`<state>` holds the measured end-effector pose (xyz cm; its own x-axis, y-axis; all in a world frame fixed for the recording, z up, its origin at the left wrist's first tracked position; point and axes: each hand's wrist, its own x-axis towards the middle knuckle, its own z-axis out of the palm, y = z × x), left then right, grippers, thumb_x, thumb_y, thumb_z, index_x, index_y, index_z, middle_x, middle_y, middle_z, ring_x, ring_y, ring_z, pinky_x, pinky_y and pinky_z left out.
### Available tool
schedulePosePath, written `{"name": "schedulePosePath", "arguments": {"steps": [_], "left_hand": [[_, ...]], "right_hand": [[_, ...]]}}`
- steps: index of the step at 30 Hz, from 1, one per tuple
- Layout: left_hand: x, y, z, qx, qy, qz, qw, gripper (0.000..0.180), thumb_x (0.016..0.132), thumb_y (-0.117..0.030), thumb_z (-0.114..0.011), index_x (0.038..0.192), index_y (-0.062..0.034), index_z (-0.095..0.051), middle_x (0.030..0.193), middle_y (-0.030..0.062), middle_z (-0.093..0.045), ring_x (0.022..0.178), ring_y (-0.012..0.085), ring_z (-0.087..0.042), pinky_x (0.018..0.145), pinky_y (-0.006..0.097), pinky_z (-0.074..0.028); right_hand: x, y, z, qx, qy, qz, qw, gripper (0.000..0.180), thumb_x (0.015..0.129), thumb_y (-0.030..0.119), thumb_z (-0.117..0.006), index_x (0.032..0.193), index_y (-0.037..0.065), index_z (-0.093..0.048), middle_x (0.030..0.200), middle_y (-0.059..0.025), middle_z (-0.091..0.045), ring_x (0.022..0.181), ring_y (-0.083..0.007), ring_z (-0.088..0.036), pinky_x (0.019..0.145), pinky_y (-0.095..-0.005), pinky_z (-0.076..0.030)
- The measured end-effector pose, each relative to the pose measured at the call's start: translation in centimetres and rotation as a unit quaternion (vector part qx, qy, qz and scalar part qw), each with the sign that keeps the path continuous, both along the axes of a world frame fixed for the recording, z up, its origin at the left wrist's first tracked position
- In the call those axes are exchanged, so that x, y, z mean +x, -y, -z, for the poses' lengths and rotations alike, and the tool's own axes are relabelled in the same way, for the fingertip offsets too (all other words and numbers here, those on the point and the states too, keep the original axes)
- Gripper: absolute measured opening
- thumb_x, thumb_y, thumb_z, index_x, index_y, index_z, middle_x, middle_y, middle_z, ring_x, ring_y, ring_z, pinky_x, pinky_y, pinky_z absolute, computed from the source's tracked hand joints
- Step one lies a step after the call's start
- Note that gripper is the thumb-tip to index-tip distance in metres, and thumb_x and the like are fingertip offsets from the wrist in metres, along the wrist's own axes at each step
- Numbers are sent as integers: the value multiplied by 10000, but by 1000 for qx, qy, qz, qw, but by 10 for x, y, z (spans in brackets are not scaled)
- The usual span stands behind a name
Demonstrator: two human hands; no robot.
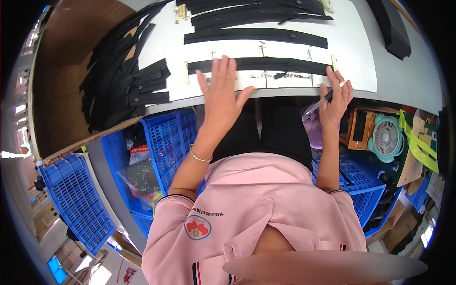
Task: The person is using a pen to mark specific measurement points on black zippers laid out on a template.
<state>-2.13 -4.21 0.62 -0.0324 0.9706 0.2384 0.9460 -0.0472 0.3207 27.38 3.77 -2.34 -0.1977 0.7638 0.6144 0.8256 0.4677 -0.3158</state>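
The pale worktop (pixel 413 85) spread across the top of the frame, and an open cardboard box (pixel 61 71) filled the upper left. A white sheet (pixel 356 38) covered the middle of the worktop, with dark marks along its lower part. A loose pile of black strips (pixel 114 80) lay at the upper left, partly over the box and partly over the sheet's left side. A stack of strips (pixel 247 19) ran along the top centre, and a single upper strip (pixel 256 35) lay apart below it.

The left hand (pixel 221 97) was flat and wide at the upper centre, palm down, thumb well out from the fingers. The right hand (pixel 335 104), right of centre, was closed around a pen, with its index finger stretched upward.

The lowest black strip (pixel 266 63) lay in the upper centre, its long axis running left to right across the frame, roughly parallel to the worktop's near edge and crosswise to both forearms. It was directly under the left hand's fingers, nearer its left end, while the right index fingertip met its right end. So each hand was nearest to its own end, and the middle stretch showed bare between them.

The pen (pixel 311 109) slanted toward the lower left. A small black tab (pixel 280 75) sat just below the lowest black strip's middle.
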Motion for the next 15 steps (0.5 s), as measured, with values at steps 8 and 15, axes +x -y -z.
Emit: {"name": "schedulePosePath", "arguments": {"steps": [8, 15], "left_hand": [[-34, 27, 5, 7, 20, -72, 997, 776, 935, -461, -712, 1510, -3, -463, 1601, 186, -405, 1531, 386, -289, 1194, 687, -26], [-33, 28, 12, 46, 32, -94, 994, 769, 910, -481, -734, 1493, -36, -503, 1576, 159, -447, 1522, 408, -293, 1191, 685, -66]], "right_hand": [[1, -4, -7, -5, 12, -5, 1000, 337, 968, 139, -687, 1304, 120, -677, 1275, -32, -703, 1231, -224, -623, 1178, -452, -340], [-54, 2, -47, -168, -283, -55, 943, 340, 1088, 191, -523, 1387, 35, -567, 1086, -110, -752, 999, -189, -672, 1045, -363, -462]]}}
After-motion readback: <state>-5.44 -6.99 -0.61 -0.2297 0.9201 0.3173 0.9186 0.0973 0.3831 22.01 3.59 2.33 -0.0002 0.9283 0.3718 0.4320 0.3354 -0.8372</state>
